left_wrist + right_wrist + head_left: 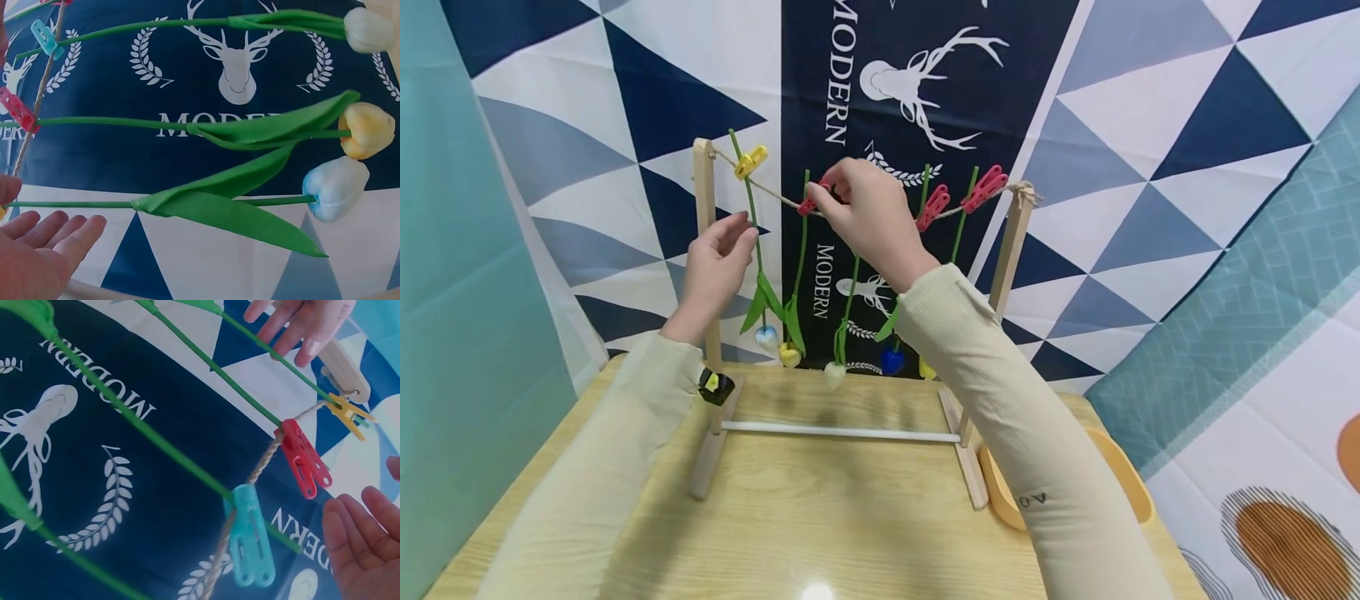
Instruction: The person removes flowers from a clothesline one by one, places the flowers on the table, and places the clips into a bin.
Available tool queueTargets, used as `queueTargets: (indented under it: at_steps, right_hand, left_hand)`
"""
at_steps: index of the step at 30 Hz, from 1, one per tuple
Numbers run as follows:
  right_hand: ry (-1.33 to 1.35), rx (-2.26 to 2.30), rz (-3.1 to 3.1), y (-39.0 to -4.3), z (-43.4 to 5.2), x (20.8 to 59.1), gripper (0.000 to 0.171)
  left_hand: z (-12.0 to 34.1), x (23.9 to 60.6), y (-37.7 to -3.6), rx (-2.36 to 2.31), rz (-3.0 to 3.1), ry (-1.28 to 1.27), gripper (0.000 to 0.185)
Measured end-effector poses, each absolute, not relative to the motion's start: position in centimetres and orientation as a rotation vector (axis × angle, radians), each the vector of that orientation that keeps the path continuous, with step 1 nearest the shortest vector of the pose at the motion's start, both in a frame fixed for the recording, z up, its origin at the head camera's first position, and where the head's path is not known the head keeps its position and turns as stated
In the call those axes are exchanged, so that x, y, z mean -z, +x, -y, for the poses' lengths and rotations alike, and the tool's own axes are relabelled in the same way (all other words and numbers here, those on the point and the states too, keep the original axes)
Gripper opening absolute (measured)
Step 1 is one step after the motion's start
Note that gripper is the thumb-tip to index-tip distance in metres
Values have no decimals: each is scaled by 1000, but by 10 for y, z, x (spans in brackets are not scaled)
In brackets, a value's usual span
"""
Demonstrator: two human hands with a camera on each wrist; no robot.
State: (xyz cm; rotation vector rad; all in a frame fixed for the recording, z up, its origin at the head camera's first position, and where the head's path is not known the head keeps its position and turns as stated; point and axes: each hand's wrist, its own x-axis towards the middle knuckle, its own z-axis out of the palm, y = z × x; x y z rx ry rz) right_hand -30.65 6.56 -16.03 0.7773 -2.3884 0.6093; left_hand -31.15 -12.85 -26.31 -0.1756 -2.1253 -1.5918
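Note:
Several tulips hang heads-down from a twine line, each clipped by its stem. My left hand [718, 262] is beside the stem of the pale blue tulip [336, 189], fingers relaxed; whether it touches the stem I cannot tell. A yellow clothespin [750, 162] holds that stem above the hand. My right hand [876, 217] is close to a red clothespin [304, 459] on the yellow tulip [367, 130]. In the right wrist view its fingers are apart from the clip and hold nothing. A teal clothespin [251, 534], hidden by the right hand in the head view, clips the white tulip [835, 374].
The twine [775, 196] runs between two wooden posts [1011, 250], with a white rod [842, 431] low between their feet. Farther right hang a dark blue tulip [892, 361] and another yellow one, under two red clothespins [985, 188]. A yellow-orange container [1131, 479] stands right.

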Motion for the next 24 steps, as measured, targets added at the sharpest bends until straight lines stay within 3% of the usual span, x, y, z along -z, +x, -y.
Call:
queueTargets:
  at_steps: [18, 24]
  right_hand:
    - [699, -461, 2706, -326, 8, 127, 60]
    - [659, -436, 2718, -333, 15, 124, 39]
  left_hand:
    - [123, 257, -318, 1680, 2129, -144, 41]
    - [124, 258, -322, 1682, 2096, -126, 36]
